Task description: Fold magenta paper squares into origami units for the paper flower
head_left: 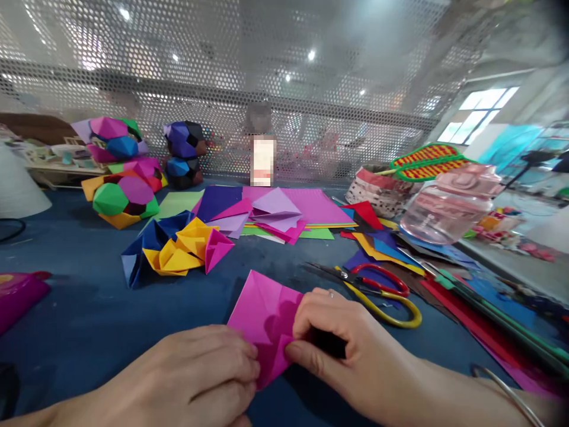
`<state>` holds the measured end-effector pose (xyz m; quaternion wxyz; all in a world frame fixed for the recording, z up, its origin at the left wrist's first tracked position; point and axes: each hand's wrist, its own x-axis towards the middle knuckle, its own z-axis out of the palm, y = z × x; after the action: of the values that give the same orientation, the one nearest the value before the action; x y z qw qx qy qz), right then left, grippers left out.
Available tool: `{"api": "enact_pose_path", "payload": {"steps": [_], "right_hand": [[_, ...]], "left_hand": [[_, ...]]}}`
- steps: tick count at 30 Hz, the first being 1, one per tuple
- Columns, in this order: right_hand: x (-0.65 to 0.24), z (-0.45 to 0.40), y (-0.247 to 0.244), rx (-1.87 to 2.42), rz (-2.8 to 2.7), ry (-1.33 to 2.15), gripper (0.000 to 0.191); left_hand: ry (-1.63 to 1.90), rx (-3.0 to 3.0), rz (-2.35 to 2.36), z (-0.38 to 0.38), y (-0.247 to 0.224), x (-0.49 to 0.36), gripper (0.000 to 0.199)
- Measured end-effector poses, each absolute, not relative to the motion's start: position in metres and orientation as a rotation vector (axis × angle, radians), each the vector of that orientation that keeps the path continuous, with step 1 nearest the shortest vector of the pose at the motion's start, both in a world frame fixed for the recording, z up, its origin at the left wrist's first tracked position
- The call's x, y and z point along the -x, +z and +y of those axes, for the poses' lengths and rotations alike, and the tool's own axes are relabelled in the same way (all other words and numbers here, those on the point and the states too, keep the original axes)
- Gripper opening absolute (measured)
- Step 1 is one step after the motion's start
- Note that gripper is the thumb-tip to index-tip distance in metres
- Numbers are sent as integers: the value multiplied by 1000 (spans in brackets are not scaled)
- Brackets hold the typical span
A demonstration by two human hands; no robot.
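Note:
A creased magenta paper square (267, 308) lies between my two hands near the front of the dark blue table. My left hand (191, 376) has its fingers bent together on the paper's lower left edge. On the right side, my right hand (340, 338) pinches a small folded corner flap between thumb and fingers. Scissors (382, 290) with red and yellow handles lie just beyond my right hand. Behind the paper, to the left, sit folded yellow units (178, 255) with blue and magenta ones joined or touching.
Stacked coloured sheets (320, 207) lie at the back. Finished paper balls (122, 201) stand at the back left. At right are a pink bottle (448, 204), a fabric basket (377, 193) and paper scraps (382, 243). A magenta object (22, 296) lies at the left edge.

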<state>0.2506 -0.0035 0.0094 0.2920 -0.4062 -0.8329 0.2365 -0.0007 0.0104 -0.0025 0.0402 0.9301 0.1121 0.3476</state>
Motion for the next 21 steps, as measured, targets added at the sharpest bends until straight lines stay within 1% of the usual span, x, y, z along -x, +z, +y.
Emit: {"api": "enact_pose_path", "payload": {"steps": [2,6,8,14,21], "right_hand": [[-247,-5,9,1202,-2189,587,20],[-240,-6,10,1308,-2205,535,20],[-238,-5,10,1345,-2219,509,21],[-235,-3,8,1339,-2233,468,23],[-234,-3,7,1355,-2253,426,23]], "left_hand": [[1029,-2855,352,11,-2,1,16],[1102,-2862,351,13,-9,-1,29],[1140,-2856,355,14,-14,-3,32],[1195,-2820,400,11,-21,-3,27],[1120,-2834,410,11,-14,-1,24]]}}
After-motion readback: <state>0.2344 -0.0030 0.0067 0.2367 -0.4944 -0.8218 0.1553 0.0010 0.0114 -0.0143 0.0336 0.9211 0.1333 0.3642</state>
